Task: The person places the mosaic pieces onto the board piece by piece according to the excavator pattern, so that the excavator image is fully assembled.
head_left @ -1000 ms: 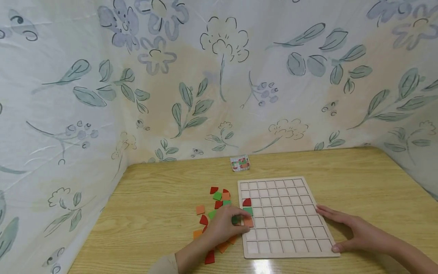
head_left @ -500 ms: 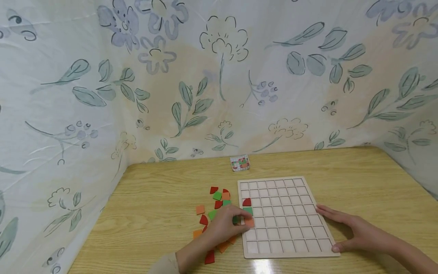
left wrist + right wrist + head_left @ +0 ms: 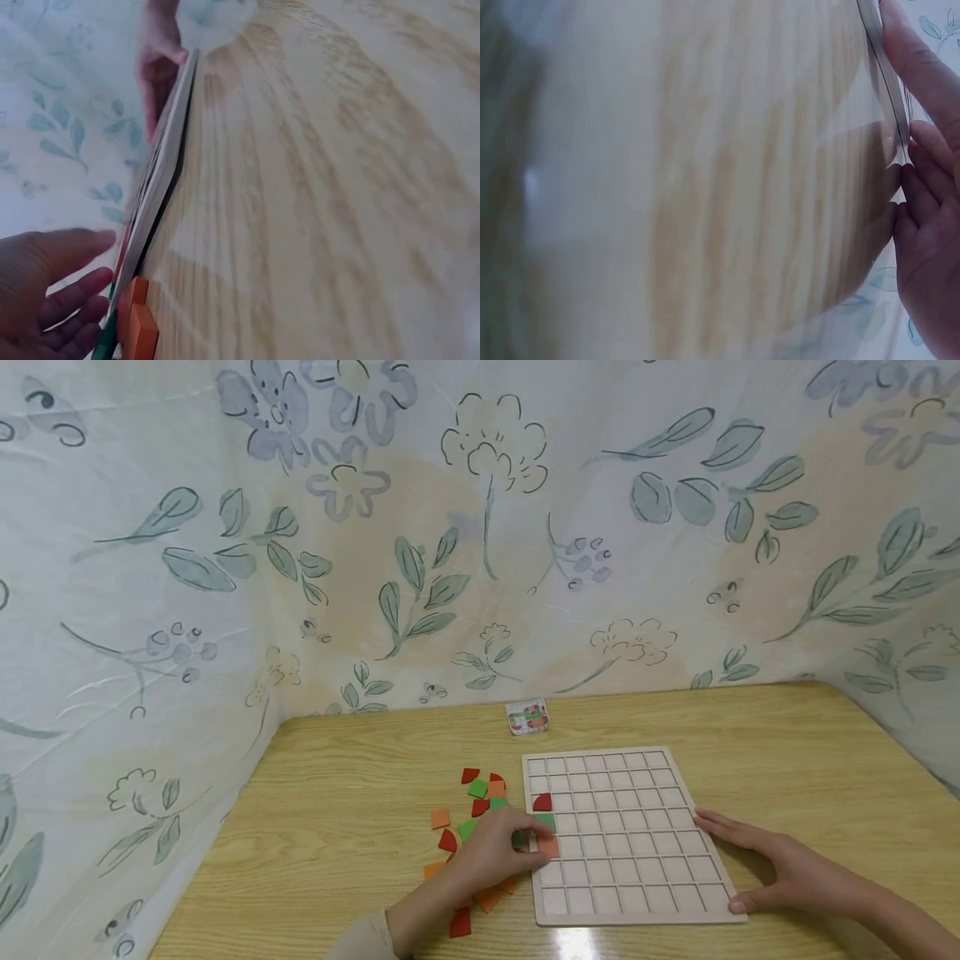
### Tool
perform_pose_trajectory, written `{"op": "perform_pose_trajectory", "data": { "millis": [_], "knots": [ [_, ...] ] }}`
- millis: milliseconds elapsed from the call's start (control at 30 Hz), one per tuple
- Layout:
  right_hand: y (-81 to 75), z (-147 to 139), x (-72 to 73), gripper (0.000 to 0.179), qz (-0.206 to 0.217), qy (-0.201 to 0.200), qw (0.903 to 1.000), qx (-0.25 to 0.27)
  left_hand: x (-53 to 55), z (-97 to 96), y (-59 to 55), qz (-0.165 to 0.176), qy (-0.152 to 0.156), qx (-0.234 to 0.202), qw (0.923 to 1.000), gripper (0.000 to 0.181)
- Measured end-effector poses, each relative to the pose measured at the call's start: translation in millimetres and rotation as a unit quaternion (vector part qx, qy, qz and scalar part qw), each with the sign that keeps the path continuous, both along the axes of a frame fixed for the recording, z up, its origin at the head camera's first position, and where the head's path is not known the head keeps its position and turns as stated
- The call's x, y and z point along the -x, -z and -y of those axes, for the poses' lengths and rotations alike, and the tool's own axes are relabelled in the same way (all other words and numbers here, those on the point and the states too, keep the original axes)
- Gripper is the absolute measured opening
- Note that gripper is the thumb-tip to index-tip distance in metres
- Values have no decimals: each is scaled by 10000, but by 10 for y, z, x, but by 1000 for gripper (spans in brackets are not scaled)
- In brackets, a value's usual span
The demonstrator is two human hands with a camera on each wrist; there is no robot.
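Note:
My left hand is at the near-left part of a pale wooden grid board. Thumb and index finger pinch an orange square tile lying in the leftmost column. Directly behind it in that column are a green square tile and a red quarter-circle tile. My right hand rests against the board's right side, thumb at the near corner and extended fingers farther along the edge. The right wrist view shows these fingers touching the board's edge.
Left of the board lies a loose pile of red, green and orange tiles, partly under my left hand. A small card with a coloured grid pattern sits near the back of the wooden table. Flowered cloth hangs behind and at the sides.
The orange square tile has shifted slightly right, into line with its grid cell, between my left fingertips. My right hand has stayed at the board's edge.

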State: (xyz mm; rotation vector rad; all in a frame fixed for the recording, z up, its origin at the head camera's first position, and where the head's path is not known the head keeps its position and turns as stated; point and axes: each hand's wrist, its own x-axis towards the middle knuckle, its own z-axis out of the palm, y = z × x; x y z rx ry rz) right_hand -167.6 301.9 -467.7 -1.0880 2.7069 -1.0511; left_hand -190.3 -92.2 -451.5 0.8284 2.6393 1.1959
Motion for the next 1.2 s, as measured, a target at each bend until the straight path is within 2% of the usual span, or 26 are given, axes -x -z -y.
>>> {"op": "perform_pose_trajectory", "data": {
  "millis": [67, 133, 267, 433, 600, 733, 867, 1067, 1133, 1200],
  "knots": [
    [4, -1, -1, 85, -32, 10, 10000, -26, -1, 38, 6, 225, -79, -299, 9993, 22],
    [5, -3, -1, 85, -8, 25, 10000, -43, 4, 93, 1, 488, -281, -596, 9966, 23],
    [-7, -4, -2, 86, 25, 49, 10000, -66, 36, 287, -37, 891, -719, -860, 9897, 26],
    [-9, -3, -2, 85, -8, 41, 10000, -66, 69, 590, -76, 1014, -1219, -832, 9838, 26],
    [-6, -2, 1, 85, -52, 60, 9999, -118, 55, 833, -110, 857, -1624, -722, 9803, 27],
    [-6, 4, 4, 85, -75, 33, 9999, -117, 34, 984, -99, 619, -1525, -484, 9852, 25],
    [0, 13, 4, 85, -128, 25, 9999, -100, 6, 1081, -83, 637, -1171, -141, 9910, 21],
    [10, 12, 2, 85, -108, 26, 9999, -86, -20, 1134, -57, 791, -713, 296, 9939, 23],
    [13, 10, 1, 85, -66, 25, 9999, -89, -27, 1140, -44, 758, -677, 295, 9944, 24],
    [15, 12, -1, 85, -19, 44, 9999, -102, -30, 1137, -28, 637, -767, 285, 9946, 25]
  ]
}}
